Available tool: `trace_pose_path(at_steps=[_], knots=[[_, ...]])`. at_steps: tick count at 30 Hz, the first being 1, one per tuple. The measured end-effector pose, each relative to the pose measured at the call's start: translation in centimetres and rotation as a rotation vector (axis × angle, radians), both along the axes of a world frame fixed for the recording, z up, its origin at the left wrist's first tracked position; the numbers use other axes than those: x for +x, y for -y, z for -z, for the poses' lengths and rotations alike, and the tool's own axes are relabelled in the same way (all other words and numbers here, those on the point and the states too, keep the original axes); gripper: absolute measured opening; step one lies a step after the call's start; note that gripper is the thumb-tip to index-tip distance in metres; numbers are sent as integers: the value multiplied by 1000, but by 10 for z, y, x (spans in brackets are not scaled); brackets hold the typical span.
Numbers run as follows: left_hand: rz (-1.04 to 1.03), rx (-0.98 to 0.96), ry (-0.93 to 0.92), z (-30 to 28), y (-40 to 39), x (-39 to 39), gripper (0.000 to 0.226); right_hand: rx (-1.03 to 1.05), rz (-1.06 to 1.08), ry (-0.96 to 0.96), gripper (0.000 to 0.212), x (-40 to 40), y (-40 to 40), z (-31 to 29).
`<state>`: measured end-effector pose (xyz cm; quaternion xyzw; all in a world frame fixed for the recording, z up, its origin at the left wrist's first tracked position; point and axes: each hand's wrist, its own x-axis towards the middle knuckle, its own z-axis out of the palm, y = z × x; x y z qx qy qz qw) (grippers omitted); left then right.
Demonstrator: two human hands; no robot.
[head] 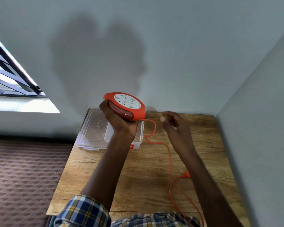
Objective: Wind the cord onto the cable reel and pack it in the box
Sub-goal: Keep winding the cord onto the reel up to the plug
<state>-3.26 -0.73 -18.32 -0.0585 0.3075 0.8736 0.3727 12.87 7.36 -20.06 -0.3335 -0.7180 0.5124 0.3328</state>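
Two hands at frame centre: left hand [120, 122] grips the orange cable reel [125, 105] above the clear box [92, 133]; right hand [174, 125], fingers loosely curled, holds nothing visible. Orange cord [170, 161] trails across the wooden table [138, 169].

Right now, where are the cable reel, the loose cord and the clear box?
cable reel [127, 101]: head view, on its grey socket face.
cord [169, 154]: head view, on the loose run over the table.
box [92, 128]: head view, on its transparent lid.

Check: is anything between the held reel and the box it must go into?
Yes: the clear box looks closed, lid on. The left hand holds the cable reel above it; loose cord trails across the table.
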Motion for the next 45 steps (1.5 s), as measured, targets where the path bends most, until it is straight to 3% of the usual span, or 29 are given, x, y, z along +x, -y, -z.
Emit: trace_pose_path(at_steps=[4, 8, 11, 15, 20, 24, 30, 35, 40, 45], knots=[[122, -55, -129, -1, 6, -5, 75, 316, -50, -8, 28, -11, 14, -20], [501, -73, -209, -10, 15, -22, 77, 528, -175, 106, 41, -8, -1, -23], [772, -143, -225, -12, 16, -23, 76, 564, -270, 189, 49, -5, -5, -17], [921, -224, -223, -8, 13, -19, 77, 540, -277, 225, 44, 4, -8, -15], [878, -243, -252, -8, 3, -8, 70, 391, -89, 320, 61, -2, 6, -17], [787, -227, -244, -8, -2, -6, 72, 268, -81, 271, 56, 3, 5, -18], [827, -253, -276, -12, -7, 1, 73, 304, 13, 397, 69, 2, 2, -17], [796, -260, -293, -18, -9, 7, 68, 355, 32, 412, 67, 2, 5, -15], [778, -289, -357, -16, -12, 10, 56, -10, -68, 295, 72, 0, 0, -18], [769, -325, -418, -16, -14, 11, 61, -193, 121, 192, 67, -10, 5, -23]])
